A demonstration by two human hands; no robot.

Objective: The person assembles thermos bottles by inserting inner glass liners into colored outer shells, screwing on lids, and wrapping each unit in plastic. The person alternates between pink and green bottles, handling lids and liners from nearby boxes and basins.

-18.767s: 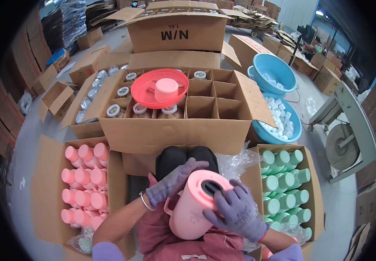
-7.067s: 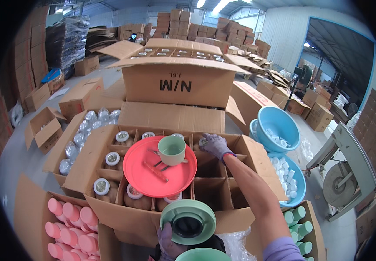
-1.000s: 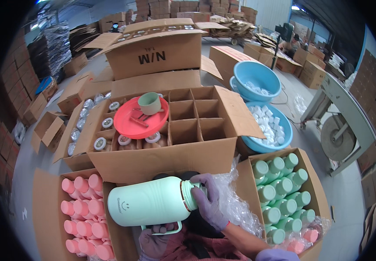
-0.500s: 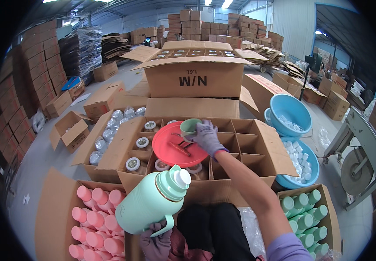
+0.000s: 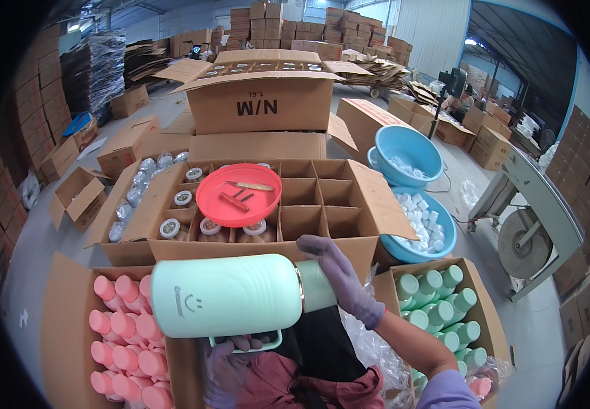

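Observation:
A mint-green vacuum flask (image 5: 227, 296) lies nearly level before me, its smiling-face mark toward me. My left hand (image 5: 230, 371) is wrapped round the flask's handle (image 5: 267, 343) from below. At the flask's right end, a green cup lid (image 5: 316, 285) covers the neck and stopper. My right hand (image 5: 342, 283) grips that cup lid, palm against its end; some fingertips are hard to make out. Beyond the flask, a red round tray (image 5: 261, 204) holding a red-handled tool and small slim pieces rests on a divided carton (image 5: 387, 211). White-capped bottles stand in some cells.
Pink flasks (image 5: 128, 320) fill a carton at left; green ones (image 5: 438, 313) fill another at right. Blue basins (image 5: 414, 255) with white stoppers stand right of the divided carton. A larger carton (image 5: 261, 105) stands behind it. A grey machine (image 5: 540, 211) is at far right.
The cup lid has left the tray and now sits over the flask's stopper, my right hand on it. The flask has tipped from slanted to level. My view has turned slightly right.

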